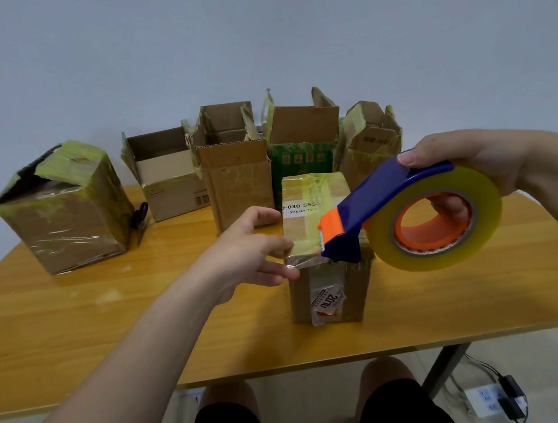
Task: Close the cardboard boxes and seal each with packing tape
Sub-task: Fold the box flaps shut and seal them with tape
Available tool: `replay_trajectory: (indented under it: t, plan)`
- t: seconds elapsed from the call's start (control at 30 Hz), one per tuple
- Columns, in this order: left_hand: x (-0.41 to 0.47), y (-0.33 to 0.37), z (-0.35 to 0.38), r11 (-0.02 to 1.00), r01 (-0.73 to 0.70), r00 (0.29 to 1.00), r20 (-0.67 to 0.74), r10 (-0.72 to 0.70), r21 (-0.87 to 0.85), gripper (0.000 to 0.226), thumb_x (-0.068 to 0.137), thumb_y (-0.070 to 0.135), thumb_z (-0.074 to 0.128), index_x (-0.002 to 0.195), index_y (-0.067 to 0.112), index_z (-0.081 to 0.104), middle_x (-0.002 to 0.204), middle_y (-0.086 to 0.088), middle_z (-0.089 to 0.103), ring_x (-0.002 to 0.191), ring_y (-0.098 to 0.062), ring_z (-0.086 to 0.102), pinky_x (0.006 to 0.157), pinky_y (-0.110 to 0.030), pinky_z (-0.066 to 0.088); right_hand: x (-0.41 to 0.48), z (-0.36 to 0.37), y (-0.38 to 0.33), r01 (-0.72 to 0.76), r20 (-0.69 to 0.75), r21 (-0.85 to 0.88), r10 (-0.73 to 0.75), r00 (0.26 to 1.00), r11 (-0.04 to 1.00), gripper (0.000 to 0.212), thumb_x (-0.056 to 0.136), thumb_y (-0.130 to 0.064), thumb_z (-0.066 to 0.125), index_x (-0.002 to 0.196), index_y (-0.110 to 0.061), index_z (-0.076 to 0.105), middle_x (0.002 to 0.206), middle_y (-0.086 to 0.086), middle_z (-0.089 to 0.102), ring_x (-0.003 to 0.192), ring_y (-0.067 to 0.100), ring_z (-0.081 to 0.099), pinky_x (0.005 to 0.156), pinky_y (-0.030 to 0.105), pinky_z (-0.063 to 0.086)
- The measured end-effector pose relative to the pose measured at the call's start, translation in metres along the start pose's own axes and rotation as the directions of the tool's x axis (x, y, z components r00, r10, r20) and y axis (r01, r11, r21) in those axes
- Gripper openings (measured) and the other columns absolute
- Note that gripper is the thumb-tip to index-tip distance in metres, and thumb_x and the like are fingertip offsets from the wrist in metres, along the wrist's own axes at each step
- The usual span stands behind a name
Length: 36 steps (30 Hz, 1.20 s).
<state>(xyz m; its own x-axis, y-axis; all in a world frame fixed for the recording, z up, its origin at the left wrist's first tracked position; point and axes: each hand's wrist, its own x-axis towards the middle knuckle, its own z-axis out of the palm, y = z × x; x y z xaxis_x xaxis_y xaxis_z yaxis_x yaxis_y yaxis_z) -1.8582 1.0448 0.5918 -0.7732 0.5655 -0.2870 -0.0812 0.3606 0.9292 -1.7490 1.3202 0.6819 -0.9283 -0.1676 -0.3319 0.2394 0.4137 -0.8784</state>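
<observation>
The small cardboard box (320, 220) is standing on the wooden table (75, 319), at the 6 o'clock end of the group and nearest the person. Its flaps are lying flat, with yellowed tape already crossing the top.

The left hand (251, 252) is reaching in from 8 o'clock, its fingers nearly straight and spread, with the fingertips (289, 272) pressing the free tape end (305, 263) against the box's near top edge.

The right hand (472, 163) is gripping the blue-and-orange tape dispenser (367, 215) from 3 o'clock, with the thumb lying on the handle and the fingers curling through the core of the tape roll (447, 255). The cutter end is sitting just over the same near edge.

Assessment: this box is closed and a strip is only being started, so its seal appears unfinished.

At 10 o'clock a larger box (64, 213) is showing a gap between its flaps, so I am judging it not properly shut.

From 11 to 1 o'clock four open boxes (235, 167) are standing with their flaps up. These appear to be waiting for both closing and taping.

Black-handled scissors (140, 215) are lying beside the larger box. A power strip (486, 399) is lying on the floor at 4 o'clock.
</observation>
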Motion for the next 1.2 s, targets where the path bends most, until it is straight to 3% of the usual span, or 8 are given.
replay_trajectory:
  t: [0.1,0.17,0.23,0.3,0.43,0.63,0.93,1.2]
  plan:
    - [0.002,0.017,-0.006,0.837,-0.027,0.998,-0.025,0.049,0.546,0.062,0.104,0.033,0.059,0.156,0.038,0.025,0.128,-0.002,0.059,0.080,-0.028,0.078,0.072,-0.041,0.065,0.003,0.001,-0.003,-0.015,0.013,-0.017,0.015,1.000,1.000,0.071,0.045,-0.072,0.089,0.084,-0.014,0.080,0.058,0.012,0.065,0.042,0.018,0.059,0.046,0.028,0.053]
    - [0.009,0.032,0.000,0.634,-0.162,0.941,-0.075,0.331,0.757,0.072,0.102,0.021,0.056,0.162,0.029,0.018,0.137,-0.007,0.060,0.109,-0.027,0.068,0.093,-0.043,0.058,0.006,0.001,-0.004,-0.016,0.004,-0.017,0.016,1.000,1.000,0.075,0.045,-0.071,0.090,0.088,-0.011,0.080,0.059,0.013,0.064,0.042,0.018,0.059,0.045,0.028,0.053]
    - [0.018,0.041,0.019,0.697,-0.343,0.861,-0.086,0.501,0.630,0.067,0.104,0.011,0.051,0.162,0.028,0.022,0.154,-0.004,0.050,0.124,-0.015,0.058,0.094,-0.026,0.053,0.009,0.000,-0.004,-0.028,-0.011,-0.011,0.028,1.000,1.000,0.079,0.045,-0.071,0.091,0.092,-0.008,0.078,0.060,0.015,0.064,0.043,0.020,0.060,0.047,0.028,0.054]
    - [0.032,0.038,0.041,0.808,-0.415,0.855,-0.123,0.503,0.417,0.049,0.112,0.027,0.039,0.160,0.030,0.028,0.155,0.000,0.048,0.124,-0.009,0.054,0.090,-0.020,0.048,0.010,-0.002,-0.002,-0.024,-0.035,-0.041,0.023,0.999,0.999,0.081,0.046,-0.071,0.090,0.096,-0.008,0.078,0.075,0.025,0.066,0.058,0.030,0.062,0.061,0.036,0.057]
    - [0.048,0.028,0.065,0.868,-0.347,0.911,-0.091,0.401,0.354,0.055,0.111,0.056,0.014,0.147,0.032,0.047,0.140,0.005,0.061,0.132,-0.019,0.051,0.115,-0.049,0.037,0.009,-0.005,0.008,-0.018,-0.050,-0.060,0.015,0.999,0.998,0.080,0.050,-0.070,0.089,0.105,-0.012,0.077,0.109,0.031,0.067,0.093,0.048,0.054,0.088,0.055,0.046]
    - [0.054,0.027,0.069,0.774,-0.347,0.899,-0.047,0.435,0.529,0.066,0.107,0.063,0.009,0.145,0.033,0.053,0.147,0.004,0.057,0.139,-0.021,0.046,0.111,-0.047,0.026,0.000,-0.003,0.009,0.010,0.052,-0.083,-0.006,0.999,0.997,0.025,0.069,-0.049,0.074,0.074,-0.026,0.080,0.074,0.001,0.074,0.060,0.014,0.069,0.059,0.026,0.055]
    - [0.062,0.021,0.070,0.548,-0.323,0.888,0.047,0.457,0.772,0.081,0.087,0.090,0.012,0.137,0.044,0.056,0.155,0.009,0.045,0.142,-0.023,0.038,0.110,-0.050,0.028,-0.034,-0.037,0.031,-0.028,-0.050,-0.040,0.026,0.998,0.999,0.065,0.050,-0.066,0.089,0.069,-0.006,0.074,0.049,0.017,0.058,0.039,0.024,0.055,0.045,0.030,0.051]
    - [0.060,0.024,0.076,0.502,-0.253,0.907,0.023,0.420,0.827,0.094,0.069,0.100,0.019,0.139,0.045,0.051,0.155,0.005,0.041,0.145,-0.023,0.035,0.113,-0.049,0.029,-0.038,-0.032,0.039,-0.075,-0.040,-0.058,0.073,0.997,0.995,0.051,0.063,-0.064,0.080,0.074,-0.015,0.079,0.050,0.011,0.059,0.039,0.020,0.054,0.047,0.028,0.050]
